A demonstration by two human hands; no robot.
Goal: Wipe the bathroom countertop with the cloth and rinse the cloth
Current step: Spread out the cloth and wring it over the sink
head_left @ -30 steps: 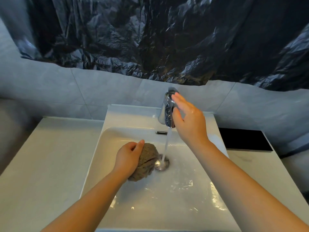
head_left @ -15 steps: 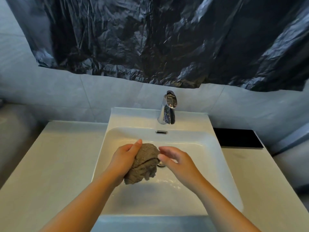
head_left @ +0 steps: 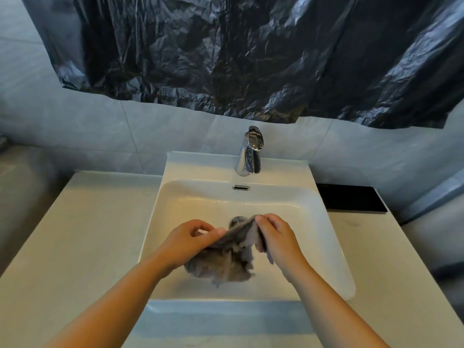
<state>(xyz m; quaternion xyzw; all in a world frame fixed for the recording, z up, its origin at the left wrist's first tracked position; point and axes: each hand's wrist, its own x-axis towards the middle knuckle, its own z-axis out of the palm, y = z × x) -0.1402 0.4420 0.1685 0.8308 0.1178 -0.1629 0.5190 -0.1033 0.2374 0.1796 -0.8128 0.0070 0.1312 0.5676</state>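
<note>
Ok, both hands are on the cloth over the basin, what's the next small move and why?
Probably twist the cloth to wring it over the sink basin. The left hand and right hand each pinch its top edge, it hangs bunched above the drain, and no water runs from the faucet, so rinsing looks done.

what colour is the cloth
Greyish brown, plain, no pattern; the cloth shows best in the head view, the only one.

Soft, cool, dim light is being spread evenly. Glints are being thrown back by the black plastic sheet (head_left: 251, 59) and the chrome tap (head_left: 248, 156). The near rim of the sink (head_left: 226, 313) is being shaded. The edges of the table (head_left: 82, 234) are being bowed by the wide lens.
</note>
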